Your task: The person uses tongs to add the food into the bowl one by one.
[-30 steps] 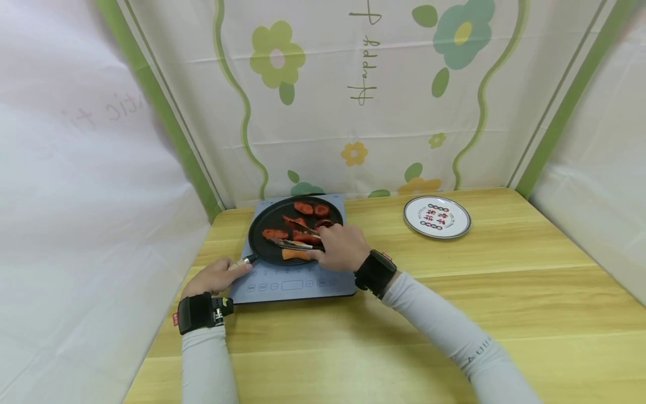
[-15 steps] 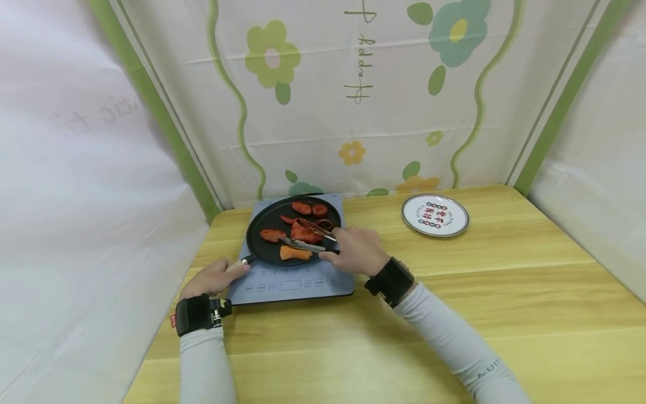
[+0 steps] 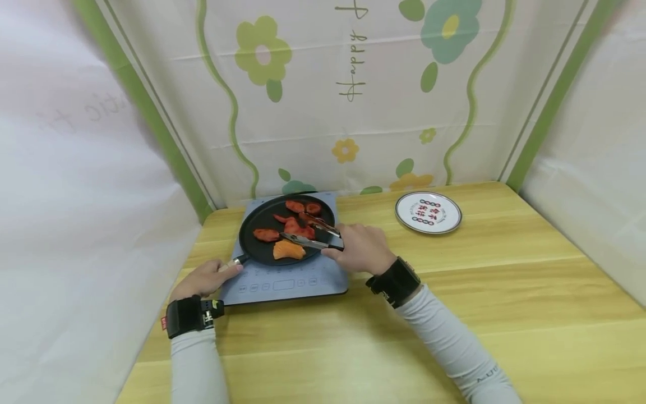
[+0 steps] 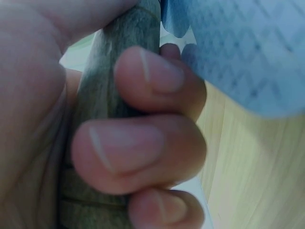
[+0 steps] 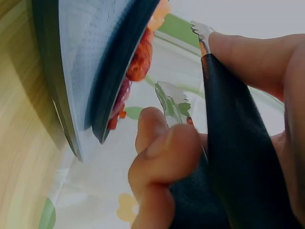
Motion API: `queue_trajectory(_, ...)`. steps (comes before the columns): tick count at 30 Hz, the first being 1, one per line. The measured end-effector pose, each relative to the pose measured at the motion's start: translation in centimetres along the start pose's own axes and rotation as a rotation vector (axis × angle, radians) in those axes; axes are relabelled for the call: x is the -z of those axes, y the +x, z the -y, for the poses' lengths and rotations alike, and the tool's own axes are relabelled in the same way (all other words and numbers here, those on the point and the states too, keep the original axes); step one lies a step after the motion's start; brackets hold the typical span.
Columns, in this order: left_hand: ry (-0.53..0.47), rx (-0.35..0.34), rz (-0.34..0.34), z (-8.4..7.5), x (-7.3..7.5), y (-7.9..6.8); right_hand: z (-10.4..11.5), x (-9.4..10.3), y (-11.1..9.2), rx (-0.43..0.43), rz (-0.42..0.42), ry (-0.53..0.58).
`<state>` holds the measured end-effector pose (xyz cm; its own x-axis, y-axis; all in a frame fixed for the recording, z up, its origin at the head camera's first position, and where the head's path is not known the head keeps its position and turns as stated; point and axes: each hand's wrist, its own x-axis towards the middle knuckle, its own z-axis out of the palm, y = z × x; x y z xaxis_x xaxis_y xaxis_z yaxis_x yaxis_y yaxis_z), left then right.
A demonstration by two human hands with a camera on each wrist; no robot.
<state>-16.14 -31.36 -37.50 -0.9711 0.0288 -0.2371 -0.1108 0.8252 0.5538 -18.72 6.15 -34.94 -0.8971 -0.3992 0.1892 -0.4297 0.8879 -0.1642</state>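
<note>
A round black frying pan (image 3: 262,217) sits on a pale blue induction cooktop (image 3: 323,285). My left hand (image 3: 202,279) grips its wooden handle (image 4: 109,81), fingers curled round it in the left wrist view. My right hand (image 3: 364,247) holds metal tongs (image 3: 313,243) with black grips (image 5: 238,143). The tongs' arms are spread, their tips over the pan on either side of a red piece of meat (image 3: 296,228). An orange piece of meat (image 3: 289,250) lies nearest the front rim. Another red piece (image 3: 266,235) is at the left, and two more (image 3: 295,207) lie at the back.
A white plate (image 3: 428,212) with red characters and a dark rim stands on the wooden table (image 3: 404,348), right of the cooktop. White flowered cloth (image 3: 303,112) hangs behind, and more white cloth (image 3: 75,224) closes the left side.
My right hand has drawn back to the right with the tongs, showing more of the pan's food. The orange piece shows more fully. My left hand keeps its grip; the whole view has shifted slightly.
</note>
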Motion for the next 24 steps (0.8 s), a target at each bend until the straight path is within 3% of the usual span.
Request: queue_trajectory(24, 0.014, -0.032, 0.024, -0.1, 0.1, -0.1, -4.0, 2.5, -0.8, -0.113, 0.034, 0.028)
